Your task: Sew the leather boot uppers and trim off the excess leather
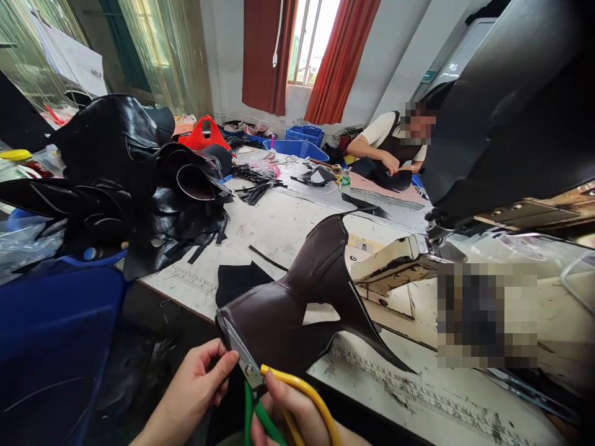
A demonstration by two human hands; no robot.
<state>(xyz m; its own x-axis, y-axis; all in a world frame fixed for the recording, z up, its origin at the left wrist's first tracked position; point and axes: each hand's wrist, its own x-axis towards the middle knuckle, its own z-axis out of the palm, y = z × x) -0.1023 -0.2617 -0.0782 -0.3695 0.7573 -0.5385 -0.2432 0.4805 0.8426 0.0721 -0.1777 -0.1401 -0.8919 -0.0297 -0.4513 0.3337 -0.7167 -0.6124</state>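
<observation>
A dark brown leather piece [266, 317] with a curved outline and an opening lies over the table's front edge. My right hand [300, 412] grips a pair of scissors [250, 370] with one yellow and one green handle. Their blades point away from me, along the leather's near left edge. Beside the blades, my left hand [190, 379] is closed, thumb against fingers, at that edge of the leather; its fingertips are partly hidden. Under the leather's left side sits a flat black piece [242, 280], with a thin black strip [267, 257] behind it.
A sewing machine [395, 260] stands at right. Black leather pieces [125, 179] are heaped at left above a blue bin [56, 334]. Black strips [258, 189], a blue basket [297, 148] and a red piece [204, 135] lie farther back. Another person [395, 136] handles black material across the table.
</observation>
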